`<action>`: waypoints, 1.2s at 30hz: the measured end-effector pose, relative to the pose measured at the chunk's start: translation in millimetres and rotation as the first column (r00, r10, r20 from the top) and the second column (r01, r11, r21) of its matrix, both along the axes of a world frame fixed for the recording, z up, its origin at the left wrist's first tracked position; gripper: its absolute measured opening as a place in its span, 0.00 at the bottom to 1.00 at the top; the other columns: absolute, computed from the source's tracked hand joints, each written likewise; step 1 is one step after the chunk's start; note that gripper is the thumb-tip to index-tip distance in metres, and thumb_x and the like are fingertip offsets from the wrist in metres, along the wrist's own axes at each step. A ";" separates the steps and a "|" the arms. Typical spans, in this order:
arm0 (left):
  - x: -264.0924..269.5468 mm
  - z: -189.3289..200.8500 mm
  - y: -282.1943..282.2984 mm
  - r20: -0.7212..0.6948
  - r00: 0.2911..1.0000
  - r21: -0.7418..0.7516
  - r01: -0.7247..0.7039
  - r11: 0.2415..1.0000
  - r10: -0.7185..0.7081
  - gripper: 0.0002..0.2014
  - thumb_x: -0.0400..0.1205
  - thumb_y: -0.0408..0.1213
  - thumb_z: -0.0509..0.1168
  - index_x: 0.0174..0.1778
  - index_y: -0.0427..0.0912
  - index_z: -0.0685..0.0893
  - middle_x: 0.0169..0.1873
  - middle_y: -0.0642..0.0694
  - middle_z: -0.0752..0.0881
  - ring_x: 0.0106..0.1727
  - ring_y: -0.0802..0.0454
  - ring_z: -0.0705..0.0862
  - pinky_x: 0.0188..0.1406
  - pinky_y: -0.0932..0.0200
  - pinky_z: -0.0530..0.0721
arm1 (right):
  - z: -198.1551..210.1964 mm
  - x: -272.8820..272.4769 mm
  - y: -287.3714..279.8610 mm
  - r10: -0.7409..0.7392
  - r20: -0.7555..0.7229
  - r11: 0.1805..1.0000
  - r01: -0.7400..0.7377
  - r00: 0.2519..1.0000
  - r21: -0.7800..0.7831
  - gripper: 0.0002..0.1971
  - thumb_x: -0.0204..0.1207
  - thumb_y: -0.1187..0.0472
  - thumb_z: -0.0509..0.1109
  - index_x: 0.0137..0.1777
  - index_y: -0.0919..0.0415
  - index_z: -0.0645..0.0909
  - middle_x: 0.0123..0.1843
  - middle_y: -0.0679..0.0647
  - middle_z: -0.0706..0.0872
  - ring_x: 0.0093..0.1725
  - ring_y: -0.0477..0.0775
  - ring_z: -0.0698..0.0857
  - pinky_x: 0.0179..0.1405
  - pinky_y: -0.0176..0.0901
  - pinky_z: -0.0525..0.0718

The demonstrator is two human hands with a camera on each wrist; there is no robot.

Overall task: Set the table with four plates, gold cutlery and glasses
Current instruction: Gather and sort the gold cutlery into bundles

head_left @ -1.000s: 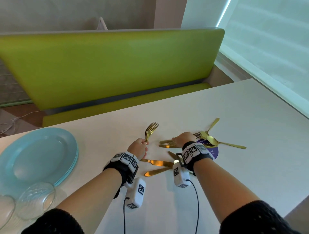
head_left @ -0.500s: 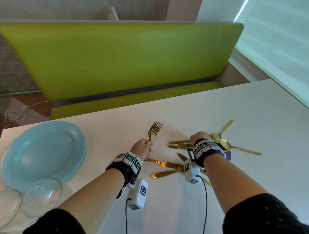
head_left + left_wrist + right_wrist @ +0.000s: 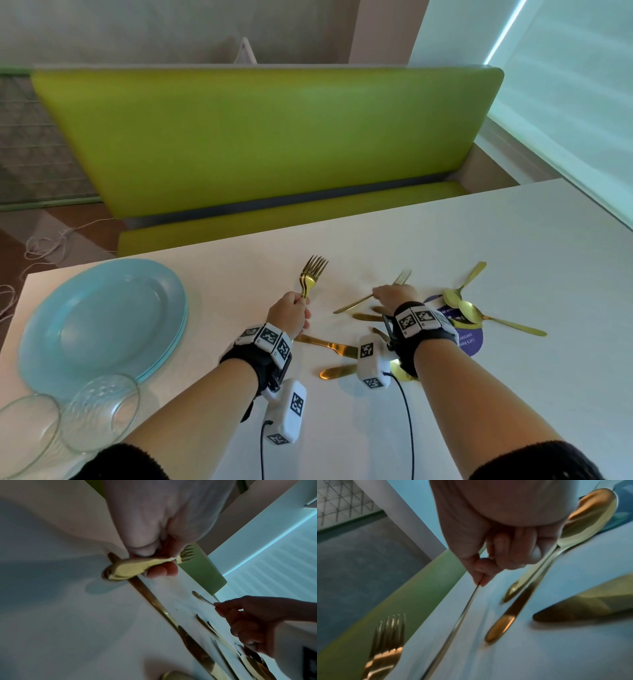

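Left hand gripping forks, right hand pinching fork

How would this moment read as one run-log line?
left hand: holds forks | right hand: pinches fork | plates: stacked

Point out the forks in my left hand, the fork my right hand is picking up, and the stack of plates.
forks [image 3: 313,270], head view, on the tines.
fork [image 3: 356,301], head view, on the handle.
stack of plates [image 3: 102,325], head view, on the top plate's middle.

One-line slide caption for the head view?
Left hand grips stacked forks; right hand pinches another fork.
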State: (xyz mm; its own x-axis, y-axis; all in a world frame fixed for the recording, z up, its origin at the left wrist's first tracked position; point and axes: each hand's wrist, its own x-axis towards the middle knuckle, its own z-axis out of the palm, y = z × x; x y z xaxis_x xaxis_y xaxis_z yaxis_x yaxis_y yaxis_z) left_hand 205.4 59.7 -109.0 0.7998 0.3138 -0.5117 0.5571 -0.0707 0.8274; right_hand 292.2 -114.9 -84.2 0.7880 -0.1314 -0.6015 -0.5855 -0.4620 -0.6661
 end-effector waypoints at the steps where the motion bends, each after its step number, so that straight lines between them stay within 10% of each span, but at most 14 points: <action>1: -0.6 1.7 1.6 0.008 1.000 0.012 -0.015 1.000 0.015 0.10 0.86 0.34 0.51 0.48 0.41 0.77 0.31 0.48 0.79 0.27 0.53 0.76 0.25 0.63 0.73 | 2.3 -2.7 3.6 0.026 -0.007 0.999 -0.025 1.000 0.025 0.15 0.77 0.62 0.69 0.60 0.70 0.81 0.57 0.61 0.85 0.47 0.54 0.83 0.48 0.45 0.86; 6: -4.9 11.8 -1.8 -0.004 1.000 -0.002 0.000 1.000 0.000 0.09 0.86 0.33 0.51 0.50 0.39 0.77 0.32 0.47 0.79 0.27 0.53 0.76 0.24 0.64 0.73 | 21.7 -28.0 22.6 0.249 0.013 0.966 -0.249 0.968 0.068 0.14 0.76 0.57 0.72 0.30 0.58 0.77 0.29 0.50 0.75 0.18 0.41 0.73 0.16 0.31 0.69; 16: -23.8 45.1 -30.2 0.023 0.981 -0.195 0.192 0.962 -0.191 0.06 0.86 0.31 0.52 0.52 0.34 0.73 0.34 0.43 0.81 0.29 0.48 0.82 0.23 0.61 0.79 | 34.9 -71.5 25.7 0.413 0.045 0.907 -0.416 0.909 0.071 0.15 0.78 0.55 0.70 0.30 0.56 0.76 0.27 0.49 0.70 0.23 0.46 0.65 0.20 0.35 0.63; 27: -48.4 46.8 -50.1 -0.018 0.955 -0.214 0.285 0.934 -0.295 0.07 0.84 0.26 0.52 0.49 0.37 0.74 0.37 0.41 0.83 0.30 0.48 0.82 0.32 0.57 0.83 | 28.1 -100.7 2.3 0.480 0.110 0.871 -0.458 0.870 -0.175 0.12 0.75 0.48 0.71 0.34 0.53 0.80 0.33 0.48 0.82 0.33 0.46 0.78 0.35 0.37 0.78; 36: -52.1 43.8 -64.4 -0.017 0.947 -0.118 0.317 0.941 -0.321 0.08 0.85 0.27 0.49 0.52 0.36 0.73 0.32 0.44 0.78 0.26 0.52 0.75 0.26 0.62 0.78 | 25.0 -107.1 -16.9 0.407 0.072 0.890 -0.377 0.911 -0.256 0.27 0.68 0.39 0.73 0.23 0.54 0.64 0.25 0.47 0.69 0.27 0.45 0.68 0.27 0.36 0.65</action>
State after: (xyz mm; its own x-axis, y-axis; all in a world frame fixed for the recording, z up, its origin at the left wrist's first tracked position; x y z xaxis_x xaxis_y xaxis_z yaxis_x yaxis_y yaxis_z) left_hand 153.2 -4.7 -65.2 0.8293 -0.0159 -0.5585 0.5496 -0.1569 0.8206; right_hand 185.1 -131.7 -59.2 0.8685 0.0802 -0.4892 -0.2465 -0.7864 -0.5665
